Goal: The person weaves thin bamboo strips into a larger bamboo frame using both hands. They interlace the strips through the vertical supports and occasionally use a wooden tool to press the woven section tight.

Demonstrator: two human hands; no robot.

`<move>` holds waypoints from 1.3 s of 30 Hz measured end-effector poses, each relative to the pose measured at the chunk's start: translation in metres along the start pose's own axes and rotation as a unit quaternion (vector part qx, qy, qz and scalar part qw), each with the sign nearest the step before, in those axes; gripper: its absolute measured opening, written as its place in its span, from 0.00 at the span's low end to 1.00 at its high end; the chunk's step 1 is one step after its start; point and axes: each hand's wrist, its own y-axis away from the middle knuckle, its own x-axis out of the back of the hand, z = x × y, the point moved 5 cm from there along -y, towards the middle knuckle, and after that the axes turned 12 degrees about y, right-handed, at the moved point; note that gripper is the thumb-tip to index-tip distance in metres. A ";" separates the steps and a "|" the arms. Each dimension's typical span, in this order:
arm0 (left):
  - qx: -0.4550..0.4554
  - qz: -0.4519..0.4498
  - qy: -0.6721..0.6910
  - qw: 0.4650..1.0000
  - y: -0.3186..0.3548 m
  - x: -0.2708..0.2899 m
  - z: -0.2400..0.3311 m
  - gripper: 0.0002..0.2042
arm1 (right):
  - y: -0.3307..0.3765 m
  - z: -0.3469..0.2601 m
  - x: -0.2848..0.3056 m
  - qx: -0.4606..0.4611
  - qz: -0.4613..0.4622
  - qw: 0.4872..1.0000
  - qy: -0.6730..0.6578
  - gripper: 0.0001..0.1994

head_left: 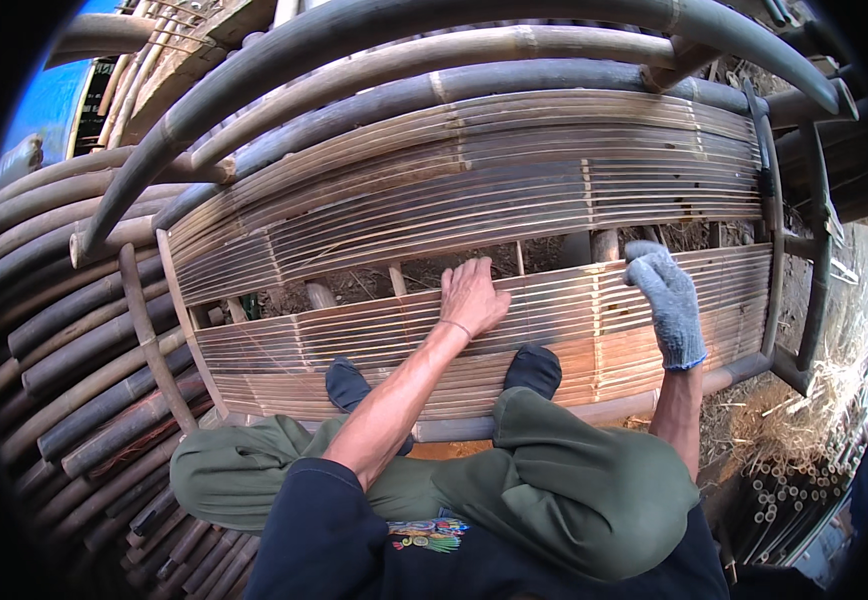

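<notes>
1. The person squats on a panel of thin bamboo slats point(514, 330), so both hands can reach the gap in its middle.
2. The bare left hand point(472, 297) lies flat and spread on the near slats, gripping nothing.
3. The gloved right hand point(666, 300) curls over the slat edge by the gap.
4. Thick bamboo poles point(84, 330) lie around.

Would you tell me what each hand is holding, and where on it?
Neither visibly grips anything: the bare left hand and gloved right hand rest on the slat panel's upper edge, beside the gap.
</notes>
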 end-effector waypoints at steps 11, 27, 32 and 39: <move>0.045 -0.168 -0.014 0.985 -0.012 -0.027 0.011 0.34 | -0.037 -0.007 -0.051 0.111 -0.086 0.985 -0.103 0.19; -0.031 -0.106 -0.003 0.994 -0.006 -0.028 0.006 0.34 | 0.052 0.051 -0.110 0.126 -0.310 0.880 0.336 0.17; -0.038 -0.120 -0.037 0.991 -0.011 -0.041 -0.003 0.36 | 0.056 0.011 -0.150 0.363 -0.228 0.871 0.240 0.07; -0.039 -0.126 -0.040 0.990 -0.008 -0.032 0.012 0.35 | 0.055 0.119 -0.077 0.045 -0.361 0.912 0.190 0.07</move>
